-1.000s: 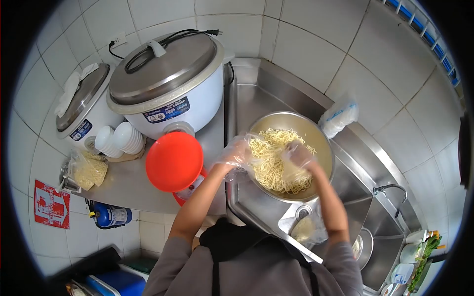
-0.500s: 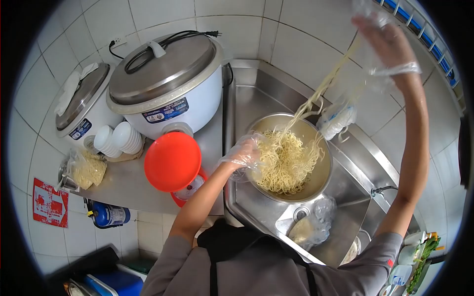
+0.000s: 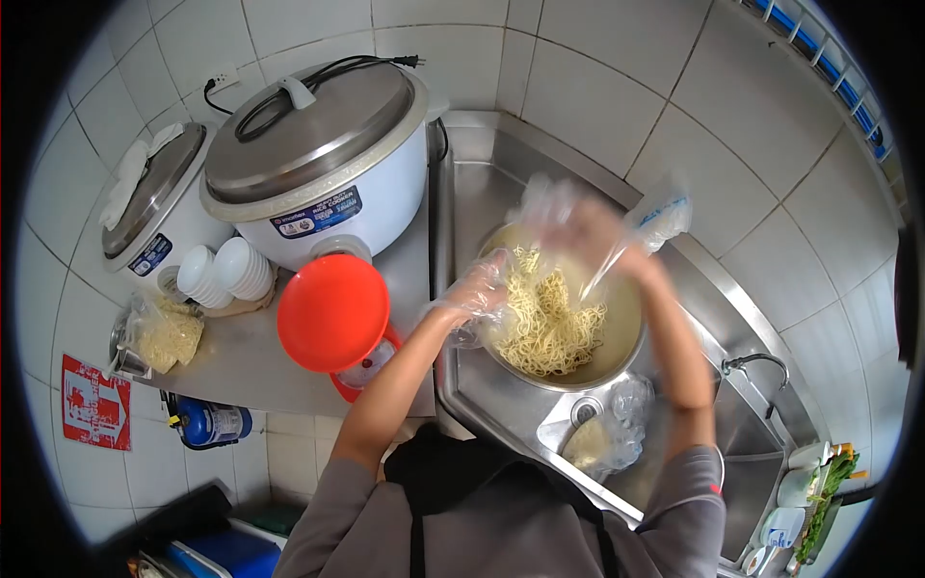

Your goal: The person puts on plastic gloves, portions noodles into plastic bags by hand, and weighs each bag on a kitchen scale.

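A heap of pale yellow noodles (image 3: 554,332) fills much of a round metal bowl (image 3: 626,352) in the sink. My left hand (image 3: 479,289), in a clear plastic glove, is at the bowl's left side with its fingers closed on the edge of the noodles. Over the back of the bowl is my right hand (image 3: 590,236), also gloved in clear plastic. Motion smears its fingers, so whether it holds noodles does not show.
Left of the sink stand a red scale pan (image 3: 334,313), a large rice cooker (image 3: 318,173), stacked white bowls (image 3: 241,270) and bagged noodles (image 3: 166,332). A plastic bag (image 3: 607,438) lies by the drain. Another white bag (image 3: 665,217) rests on the back ledge near a faucet (image 3: 756,361).
My right hand has come down from high at the upper right to just over the bowl. The long strands that hung from it no longer stretch upward. My left hand stays beside the noodles.
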{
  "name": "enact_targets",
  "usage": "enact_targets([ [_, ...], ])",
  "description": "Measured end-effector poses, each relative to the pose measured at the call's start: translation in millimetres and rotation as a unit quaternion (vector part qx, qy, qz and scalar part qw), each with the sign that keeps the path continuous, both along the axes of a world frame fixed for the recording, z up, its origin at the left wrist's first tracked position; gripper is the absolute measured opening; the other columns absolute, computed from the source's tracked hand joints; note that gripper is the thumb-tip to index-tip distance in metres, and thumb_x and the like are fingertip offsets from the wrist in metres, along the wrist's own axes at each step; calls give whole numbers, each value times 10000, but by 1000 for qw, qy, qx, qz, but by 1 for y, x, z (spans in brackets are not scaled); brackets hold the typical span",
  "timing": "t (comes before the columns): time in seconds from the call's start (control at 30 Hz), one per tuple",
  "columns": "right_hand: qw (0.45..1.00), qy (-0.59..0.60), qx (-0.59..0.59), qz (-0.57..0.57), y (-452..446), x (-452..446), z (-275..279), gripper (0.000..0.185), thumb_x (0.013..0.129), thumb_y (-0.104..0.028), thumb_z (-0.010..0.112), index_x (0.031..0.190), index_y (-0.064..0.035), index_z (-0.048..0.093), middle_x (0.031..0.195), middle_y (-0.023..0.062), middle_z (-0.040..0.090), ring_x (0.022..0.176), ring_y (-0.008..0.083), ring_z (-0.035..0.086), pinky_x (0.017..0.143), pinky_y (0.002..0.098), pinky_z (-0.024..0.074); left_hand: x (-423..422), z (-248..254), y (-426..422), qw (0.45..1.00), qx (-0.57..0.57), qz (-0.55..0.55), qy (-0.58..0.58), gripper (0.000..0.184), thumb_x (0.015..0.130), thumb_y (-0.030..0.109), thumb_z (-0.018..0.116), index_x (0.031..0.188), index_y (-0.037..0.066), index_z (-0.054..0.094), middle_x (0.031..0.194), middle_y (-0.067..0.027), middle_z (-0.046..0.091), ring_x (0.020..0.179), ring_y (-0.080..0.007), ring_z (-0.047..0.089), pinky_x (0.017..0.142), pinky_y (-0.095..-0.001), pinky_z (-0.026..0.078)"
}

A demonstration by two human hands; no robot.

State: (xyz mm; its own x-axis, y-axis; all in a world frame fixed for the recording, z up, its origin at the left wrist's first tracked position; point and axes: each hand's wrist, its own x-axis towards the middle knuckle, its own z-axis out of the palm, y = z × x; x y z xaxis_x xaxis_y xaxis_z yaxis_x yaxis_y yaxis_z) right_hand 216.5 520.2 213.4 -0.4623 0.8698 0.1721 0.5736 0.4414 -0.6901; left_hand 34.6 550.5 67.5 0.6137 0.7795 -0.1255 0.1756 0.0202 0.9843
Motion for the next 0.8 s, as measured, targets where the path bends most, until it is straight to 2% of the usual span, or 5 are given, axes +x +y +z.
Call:
enact_targets([
  [0.13,974,-181,114,-72,7,9,-219,674,686,-290,695,1252,-50,420,1092,178,569,1009,305,551,895,370,413,6,-13,1,999,35,-14,-34,680,744,10,485,1365,-45,213,1271,-146,442,1013,-127,479,850,-207,387],
  [0.33,946,-203,-154,-203,-7,4,-105,259,773,-154,587,992,-17,596,949,199,612,900,255,609,793,345,469,11,0,-5,984,154,-57,75,743,721,-52,467,1392,-2,151,1449,-156,205,1142,-117,409,866,-204,383],
  [0.5,844,445,-186,-235,-19,7,-181,520,804,-393,623,1098,27,535,1129,148,568,946,215,566,803,332,452,27,-13,-8,975,184,-81,-95,784,725,-31,542,1394,10,136,1455,-187,130,1347,-233,148,1083,-275,151],
  [0.63,962,-145,-228,-34,-8,13,-163,511,884,-454,451,1139,-17,529,1132,173,560,987,263,545,861,369,425,25,-25,-14,982,151,-84,-79,753,772,-2,558,1396,21,136,1425,-142,220,1250,-229,318,1018,-281,273],
  [0.8,965,-211,-151,49,13,21,-17,531,867,-485,458,1177,-60,536,1027,196,590,907,225,561,795,324,440,13,33,11,979,-49,-82,-182,633,802,-16,516,1374,104,273,1119,-30,509,872,-116,541,741,-289,484],
])
